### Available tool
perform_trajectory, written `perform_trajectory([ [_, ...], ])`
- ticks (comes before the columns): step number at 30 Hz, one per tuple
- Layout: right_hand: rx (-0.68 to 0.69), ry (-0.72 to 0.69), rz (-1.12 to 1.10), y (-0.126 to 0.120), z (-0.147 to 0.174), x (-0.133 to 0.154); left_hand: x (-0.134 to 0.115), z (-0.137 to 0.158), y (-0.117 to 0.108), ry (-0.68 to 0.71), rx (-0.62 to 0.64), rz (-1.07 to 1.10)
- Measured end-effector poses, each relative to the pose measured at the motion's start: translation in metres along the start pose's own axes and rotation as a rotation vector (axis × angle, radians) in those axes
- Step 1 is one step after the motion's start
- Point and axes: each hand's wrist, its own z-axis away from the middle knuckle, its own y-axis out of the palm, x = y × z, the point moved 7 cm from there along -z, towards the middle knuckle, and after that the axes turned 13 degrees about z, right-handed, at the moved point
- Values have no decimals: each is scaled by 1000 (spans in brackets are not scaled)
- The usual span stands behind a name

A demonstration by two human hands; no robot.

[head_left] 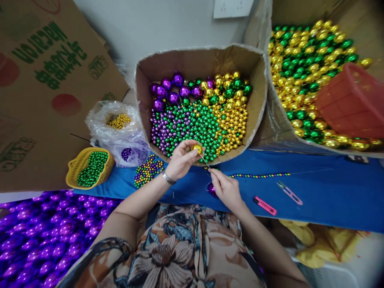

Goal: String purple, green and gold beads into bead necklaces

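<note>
Between the fingers of my left hand is a shiny gold ball, held over the front edge of a cardboard box. My right hand pinches a thin needle whose far end meets the gold ball. Whether the tip is inside the ball I cannot tell. Beside my right fingers a purple ball hangs or lies with thread around it, partly hidden. A string of small purple, green and gold beads stretches right across the blue cloth, ending in loose thread.
The cardboard box holds purple, green and gold balls. Pink snips and a pink box cutter lie on the blue cloth. A yellow basket of green beads stands left. Another box with a red basket is at right.
</note>
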Motion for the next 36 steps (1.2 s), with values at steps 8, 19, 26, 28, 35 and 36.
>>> perform_trajectory([
  [8,-26,-8,-38,-1,2,-4,5,6,1,-13,38,-28],
  [19,-76,-32,-5,-6,3,-6,-8,-1,-8,190,188,-634],
  [26,-113,-68,28,-6,4,-5,-98,-46,-53,515,-174,-1930],
  [28,-110,-65,26,-4,2,-4,-102,-56,-67,398,-199,-2055],
  [35,-56,52,-60,-23,-4,-9,-107,-47,-70,547,-206,-1633],
  [36,-45,79,-79,-27,-5,-11,-104,-44,-65,556,-165,-1457],
])
